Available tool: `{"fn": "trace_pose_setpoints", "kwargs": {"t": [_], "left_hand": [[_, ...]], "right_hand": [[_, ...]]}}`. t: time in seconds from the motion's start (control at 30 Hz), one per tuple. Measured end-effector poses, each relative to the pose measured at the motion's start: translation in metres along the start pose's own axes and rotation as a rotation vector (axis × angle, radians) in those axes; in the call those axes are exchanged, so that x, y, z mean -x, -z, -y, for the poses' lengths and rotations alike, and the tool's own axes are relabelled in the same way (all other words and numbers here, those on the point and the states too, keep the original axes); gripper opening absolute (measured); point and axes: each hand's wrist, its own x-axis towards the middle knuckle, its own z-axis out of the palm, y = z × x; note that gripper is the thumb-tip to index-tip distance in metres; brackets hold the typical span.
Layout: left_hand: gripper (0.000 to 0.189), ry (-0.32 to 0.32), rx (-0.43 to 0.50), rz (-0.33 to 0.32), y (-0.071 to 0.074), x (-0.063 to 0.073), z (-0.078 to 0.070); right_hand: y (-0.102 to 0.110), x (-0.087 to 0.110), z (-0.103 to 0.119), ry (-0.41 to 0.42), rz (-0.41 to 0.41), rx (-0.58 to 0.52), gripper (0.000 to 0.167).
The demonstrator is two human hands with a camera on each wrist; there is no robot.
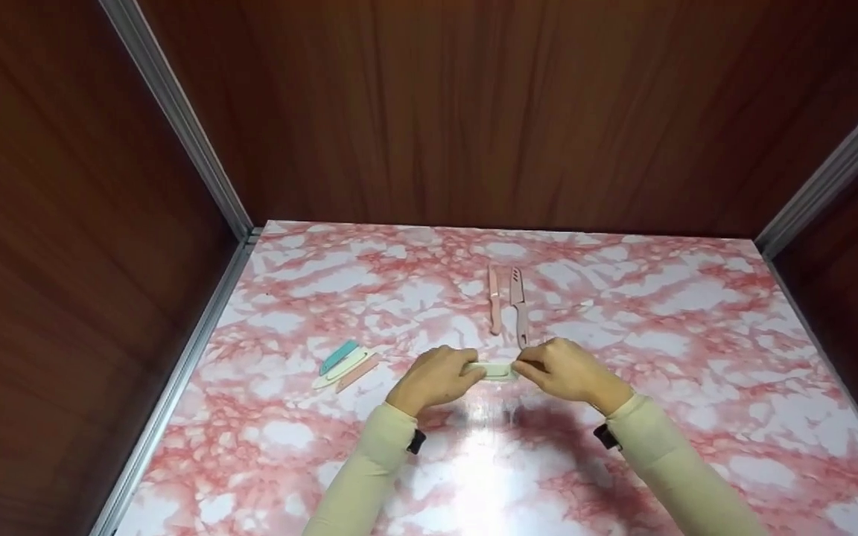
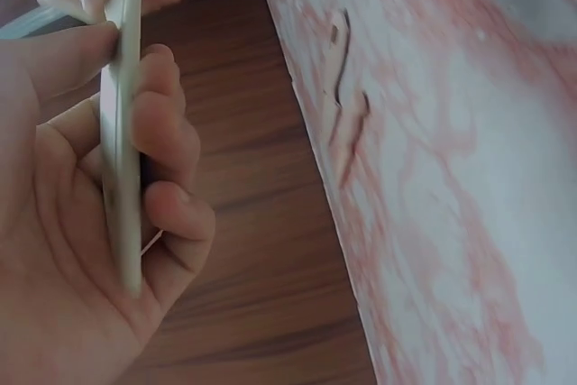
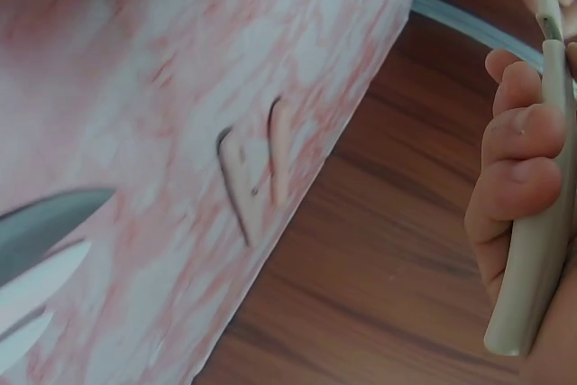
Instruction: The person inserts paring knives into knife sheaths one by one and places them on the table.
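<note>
My left hand (image 1: 440, 378) grips a pale cream knife sheath (image 2: 124, 151), which runs along the palm with the thumb on one side and curled fingers on the other. In my right hand (image 1: 564, 372) is the cream handle (image 3: 538, 259) of a knife, fingers wrapped round it and its rounded butt showing below them. Handle and sheath meet end to end between the two hands, at a dark narrow gap in the right wrist view; the blade is hidden. Just beyond the hands lie two pink knives (image 1: 494, 305), side by side, handles toward me.
Left of the hands, a teal sheath (image 1: 339, 357), a cream sheath (image 1: 343, 369) and a pink sheath (image 1: 357, 373) lie slanted together on the marbled tabletop (image 1: 287, 439). Several blades (image 3: 45, 227) enter the right wrist view's left edge. Dark wood walls (image 1: 444, 112) enclose the back and sides.
</note>
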Motion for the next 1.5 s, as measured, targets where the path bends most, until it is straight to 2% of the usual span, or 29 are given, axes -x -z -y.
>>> {"fn": "trace_pose_setpoints", "kwargs": {"t": [0.2, 0.37, 0.6, 0.8, 0.9, 1.23, 1.5], "left_hand": [[0.031, 0.015, 0.011, -0.018, 0.004, 0.006, 0.018], [0.024, 0.04, 0.004, -0.03, 0.007, 0.012, 0.032], [0.025, 0.105, 0.007, -0.026, 0.009, 0.026, 0.05], [0.023, 0.154, 0.003, -0.02, 0.007, 0.039, 0.062], [0.022, 0.17, 0.008, -0.011, 0.005, 0.046, 0.068], [0.02, 0.211, 0.05, 0.03, 0.001, 0.068, 0.081], [0.021, 0.214, 0.054, 0.018, -0.001, 0.071, 0.082]], "right_hand": [[0.006, 0.009, -0.015, -0.036, -0.03, 0.008, 0.021], [0.009, 0.015, -0.027, -0.093, -0.029, -0.009, 0.025], [0.014, 0.019, -0.044, -0.293, -0.036, 0.01, 0.029], [0.012, 0.018, -0.061, -0.467, -0.046, 0.02, 0.021], [0.011, 0.017, -0.069, -0.527, -0.048, 0.015, 0.017], [0.008, 0.017, -0.093, -0.629, -0.119, 0.036, 0.015], [0.007, 0.014, -0.107, -0.773, -0.035, -0.019, 0.021]]}}
